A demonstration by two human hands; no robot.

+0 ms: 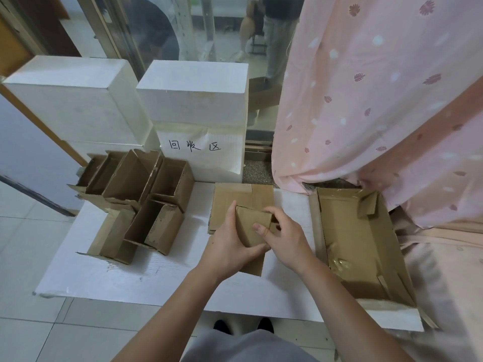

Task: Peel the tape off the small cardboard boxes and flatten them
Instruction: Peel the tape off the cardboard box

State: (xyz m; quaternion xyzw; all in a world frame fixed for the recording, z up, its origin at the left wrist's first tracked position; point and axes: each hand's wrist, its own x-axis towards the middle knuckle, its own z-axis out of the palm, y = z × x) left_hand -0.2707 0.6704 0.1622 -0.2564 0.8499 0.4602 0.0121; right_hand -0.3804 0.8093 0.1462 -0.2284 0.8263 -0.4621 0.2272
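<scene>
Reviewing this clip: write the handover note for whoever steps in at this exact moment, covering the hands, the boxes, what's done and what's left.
Left hand: grips the small box in work from its left side.
Right hand: fingers curled over the same box's top right edge, thumb on its face.
Flattened pile: directly behind the hands on the white board; a few pieces done, exact count unclear.
Unflattened boxes: a cluster of open small boxes to the left, still standing.
Large open carton: to the right, with crumpled tape inside.
Left to do: finish the held box, add it to the pile, then work through the left cluster.
</scene>
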